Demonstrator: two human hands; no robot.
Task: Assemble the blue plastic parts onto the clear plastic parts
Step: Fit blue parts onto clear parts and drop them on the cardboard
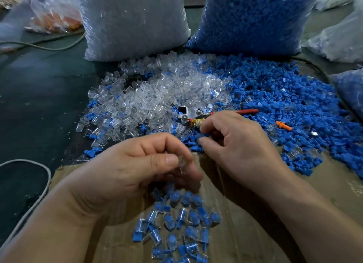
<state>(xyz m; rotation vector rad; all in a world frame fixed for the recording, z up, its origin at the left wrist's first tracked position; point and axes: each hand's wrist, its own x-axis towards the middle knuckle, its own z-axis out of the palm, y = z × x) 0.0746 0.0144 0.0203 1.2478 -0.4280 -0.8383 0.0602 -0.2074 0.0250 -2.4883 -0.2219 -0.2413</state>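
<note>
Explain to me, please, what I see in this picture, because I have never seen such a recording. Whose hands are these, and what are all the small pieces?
There is no machine here. A person works with bare hands, and the single picture comes from a camera worn on the head, looking down.

The left hand pinches one clear part between thumb and fingers. The right hand reaches with curled fingers into the blue parts; I cannot tell whether it already grips one.

Behind the hands lie a pile of clear parts, a clear bag and a blue bag. On the cardboard nearest the person lie joined pieces, blue inside clear.
</note>
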